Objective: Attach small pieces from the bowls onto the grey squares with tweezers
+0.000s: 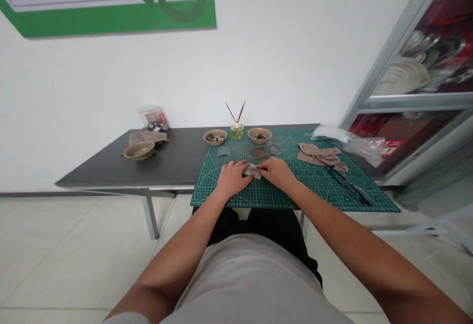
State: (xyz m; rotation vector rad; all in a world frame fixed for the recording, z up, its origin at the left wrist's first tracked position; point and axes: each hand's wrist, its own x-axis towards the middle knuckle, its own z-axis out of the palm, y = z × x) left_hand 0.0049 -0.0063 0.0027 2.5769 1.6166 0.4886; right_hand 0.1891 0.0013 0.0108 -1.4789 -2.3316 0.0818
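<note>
A dark table (173,161) stands against a white wall with a green-bordered sign (111,18). The sign shows only parts of large green shapes, and no word on it can be read. A green cutting mat (295,191) covers the table's right half; its grid markings are too small to read.

On the mat are a crumpled beige cloth (320,155), a dark tool (349,186), two bowls (215,137) (259,135) either side of a reed diffuser (237,129), and a brown square (259,153).

Near the mat's front edge a small pale pouch (252,170) lies flat, its long axis running left to right. It sits between the two hands, touching both, so neither is nearer. The left hand (231,178) rests palm down, its bent fingertips on the pouch's left end. The right hand (275,171) mirrors it, its fingertips closed on the right end.

A bag (153,117) at the table's back left carries a red label that is unreadable.
</note>
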